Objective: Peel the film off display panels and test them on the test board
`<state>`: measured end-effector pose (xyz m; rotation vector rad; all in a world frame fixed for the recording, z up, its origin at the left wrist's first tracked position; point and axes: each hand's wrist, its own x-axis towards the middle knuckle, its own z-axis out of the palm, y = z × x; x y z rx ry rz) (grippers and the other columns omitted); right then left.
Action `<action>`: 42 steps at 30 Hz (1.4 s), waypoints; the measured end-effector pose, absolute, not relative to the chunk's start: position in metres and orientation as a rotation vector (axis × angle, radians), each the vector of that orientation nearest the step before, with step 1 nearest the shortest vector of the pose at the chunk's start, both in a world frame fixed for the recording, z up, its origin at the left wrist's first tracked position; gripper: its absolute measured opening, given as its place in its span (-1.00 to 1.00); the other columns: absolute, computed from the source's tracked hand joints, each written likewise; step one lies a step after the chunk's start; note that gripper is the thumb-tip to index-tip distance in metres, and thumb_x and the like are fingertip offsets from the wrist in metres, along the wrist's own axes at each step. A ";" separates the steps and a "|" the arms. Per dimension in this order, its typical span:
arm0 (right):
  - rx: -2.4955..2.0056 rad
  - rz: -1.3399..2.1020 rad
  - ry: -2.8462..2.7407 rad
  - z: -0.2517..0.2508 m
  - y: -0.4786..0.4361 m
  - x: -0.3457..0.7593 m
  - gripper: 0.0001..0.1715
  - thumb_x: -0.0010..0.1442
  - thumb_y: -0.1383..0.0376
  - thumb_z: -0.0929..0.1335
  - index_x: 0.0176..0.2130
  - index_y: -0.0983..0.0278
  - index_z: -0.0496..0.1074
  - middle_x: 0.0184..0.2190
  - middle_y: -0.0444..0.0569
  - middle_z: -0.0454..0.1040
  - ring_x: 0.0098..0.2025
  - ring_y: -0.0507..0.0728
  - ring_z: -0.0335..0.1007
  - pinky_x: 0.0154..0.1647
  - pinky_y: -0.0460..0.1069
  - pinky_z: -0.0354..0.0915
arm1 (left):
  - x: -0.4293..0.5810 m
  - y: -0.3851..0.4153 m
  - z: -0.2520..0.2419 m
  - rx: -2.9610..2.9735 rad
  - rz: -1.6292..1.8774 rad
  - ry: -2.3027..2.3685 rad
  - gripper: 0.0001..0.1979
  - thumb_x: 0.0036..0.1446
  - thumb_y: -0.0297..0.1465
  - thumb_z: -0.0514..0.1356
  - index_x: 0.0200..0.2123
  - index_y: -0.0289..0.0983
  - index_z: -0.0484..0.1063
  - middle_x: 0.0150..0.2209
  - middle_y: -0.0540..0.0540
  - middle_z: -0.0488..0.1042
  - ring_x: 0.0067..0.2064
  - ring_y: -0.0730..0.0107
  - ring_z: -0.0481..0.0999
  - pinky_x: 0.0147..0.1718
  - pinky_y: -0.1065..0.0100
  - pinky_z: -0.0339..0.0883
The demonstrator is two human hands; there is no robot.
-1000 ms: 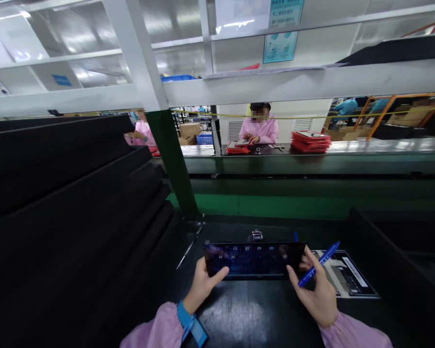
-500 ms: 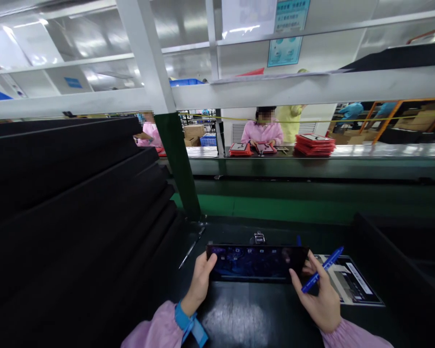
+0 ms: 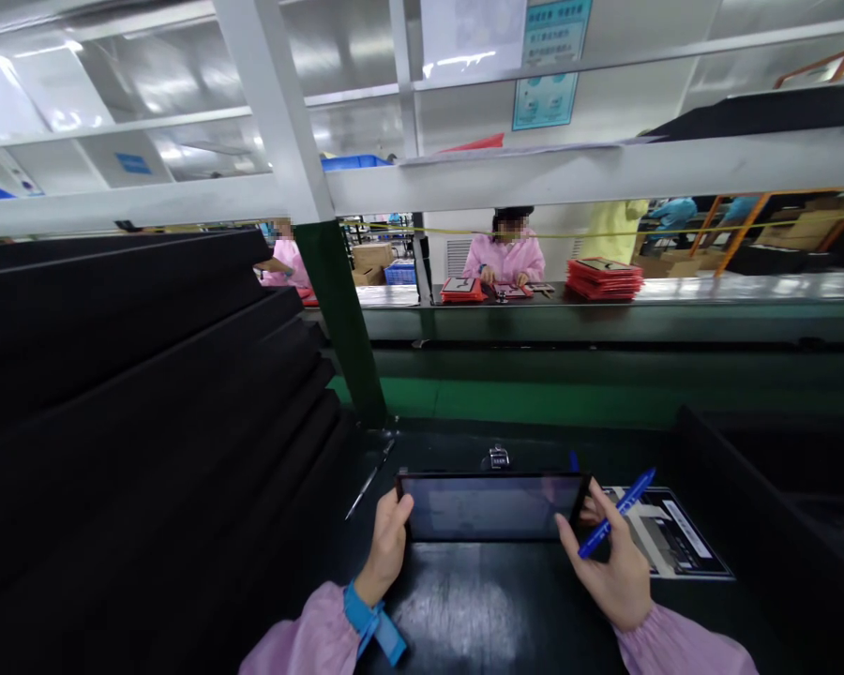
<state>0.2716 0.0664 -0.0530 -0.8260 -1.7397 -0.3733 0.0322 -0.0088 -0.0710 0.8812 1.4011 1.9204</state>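
A dark-framed tablet [image 3: 489, 511] is held level across the front of me, its screen lit pale grey. My left hand [image 3: 385, 548] grips its left end, thumb on the front edge. At the right end, my right hand [image 3: 615, 562] is closed on the tablet with the thumb near the screen's edge. That same hand also carries a blue pen [image 3: 617, 514], tilted across its fingers. Behind the tablet stands a small metal tally counter [image 3: 497, 458]. Beneath and beyond my right hand lies a flat dark panel [image 3: 689, 530] with a white label.
Black trays [image 3: 141, 450] are piled high on the left. A thin pen [image 3: 370, 480] lies left of the tablet. Another black tray [image 3: 766, 506] borders the right side. Across the line, a person in pink [image 3: 507, 255] works beside stacked red pouches [image 3: 603, 279].
The tablet's screen has gone from a dark home screen with icons to a pale grey display. Both hands keep their hold. The person in yellow across the line has shifted right.
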 end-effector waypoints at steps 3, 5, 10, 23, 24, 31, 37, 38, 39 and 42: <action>-0.835 -0.380 -1.747 -0.053 0.066 0.272 -0.29 0.27 0.22 0.28 0.32 0.21 -0.01 -0.29 0.00 0.56 -0.51 0.08 0.50 -0.46 -0.07 0.49 | 0.034 -0.009 -0.071 0.884 1.878 1.362 -0.57 -0.14 0.02 0.25 -0.42 -0.25 0.55 -0.39 -0.16 0.58 -0.22 0.06 0.54 -0.11 0.14 0.40; -0.831 -0.384 -1.752 -0.053 0.066 0.272 -0.29 0.27 0.21 0.28 0.32 0.21 -0.01 -0.28 0.00 0.56 -0.52 0.08 0.50 -0.47 -0.07 0.49 | 0.035 -0.009 -0.069 0.887 1.851 1.347 -0.57 -0.18 -0.01 0.29 -0.41 -0.27 0.55 -0.41 -0.16 0.59 -0.27 0.07 0.55 -0.20 0.16 0.43; -0.843 -0.388 -1.749 -0.054 0.067 0.272 -0.31 0.27 0.20 0.28 0.31 0.21 0.00 -0.28 0.00 0.56 -0.52 0.08 0.49 -0.47 -0.06 0.50 | 0.039 -0.010 -0.061 0.872 1.840 1.385 -0.61 -0.31 -0.10 0.38 -0.46 -0.28 0.52 -0.47 -0.10 0.57 -0.34 0.13 0.56 -0.30 0.21 0.45; -0.823 -0.361 -1.778 -0.052 0.064 0.273 -0.39 0.33 0.23 0.19 0.30 0.27 -0.01 -0.25 0.06 0.58 -0.52 0.08 0.51 -0.50 -0.07 0.49 | 0.032 -0.012 -0.091 0.630 1.956 1.457 -0.57 -0.37 -0.10 0.37 -0.37 -0.20 0.56 -0.25 -0.10 0.62 -0.06 0.00 0.51 -0.08 0.15 0.39; -0.819 -0.353 -1.777 -0.052 0.064 0.273 -0.39 0.33 0.24 0.19 0.30 0.27 -0.01 -0.24 0.06 0.57 -0.52 0.08 0.51 -0.50 -0.07 0.49 | 0.032 -0.012 -0.092 0.632 1.954 1.432 -0.55 -0.36 -0.10 0.37 -0.34 -0.20 0.56 -0.23 -0.10 0.61 -0.06 0.01 0.51 -0.06 0.15 0.39; -0.788 -0.317 -1.761 -0.052 0.064 0.273 -0.39 0.31 0.28 0.21 0.30 0.25 0.02 -0.23 0.05 0.57 -0.45 0.10 0.54 -0.47 -0.06 0.51 | 0.040 -0.011 -0.063 0.878 1.807 1.509 -0.57 -0.41 -0.11 0.42 -0.45 -0.27 0.55 -0.43 -0.12 0.62 -0.31 0.11 0.59 -0.28 0.26 0.48; -0.780 -0.324 -1.765 -0.051 0.064 0.273 -0.39 0.31 0.28 0.21 0.30 0.25 0.02 -0.24 0.04 0.57 -0.47 0.09 0.54 -0.47 -0.08 0.50 | 0.033 -0.011 -0.087 0.761 1.884 1.537 -0.50 -0.38 0.01 0.35 -0.42 -0.24 0.56 -0.35 -0.12 0.62 -0.24 0.04 0.57 -0.23 0.17 0.48; -0.786 -0.329 -1.770 -0.051 0.064 0.274 -0.39 0.32 0.28 0.21 0.30 0.26 0.02 -0.25 0.05 0.57 -0.48 0.08 0.53 -0.48 -0.08 0.50 | 0.031 -0.011 -0.092 0.719 1.905 1.530 -0.49 -0.39 0.03 0.34 -0.41 -0.23 0.56 -0.33 -0.12 0.62 -0.22 0.02 0.57 -0.20 0.15 0.47; -0.792 -0.333 -1.773 -0.051 0.064 0.274 -0.39 0.32 0.27 0.21 0.30 0.26 0.01 -0.25 0.05 0.57 -0.48 0.08 0.53 -0.48 -0.08 0.49 | 0.030 -0.012 -0.095 0.695 1.916 1.515 -0.48 -0.39 0.04 0.34 -0.40 -0.22 0.56 -0.31 -0.13 0.61 -0.19 0.01 0.56 -0.18 0.14 0.46; -0.802 -0.341 -1.771 -0.051 0.064 0.274 -0.39 0.33 0.26 0.20 0.30 0.26 0.00 -0.26 0.06 0.58 -0.50 0.08 0.53 -0.49 -0.09 0.49 | 0.032 -0.012 -0.093 0.784 1.860 1.465 -0.48 -0.32 -0.03 0.35 -0.31 -0.25 0.52 -0.25 -0.16 0.60 -0.10 -0.03 0.54 -0.09 0.12 0.42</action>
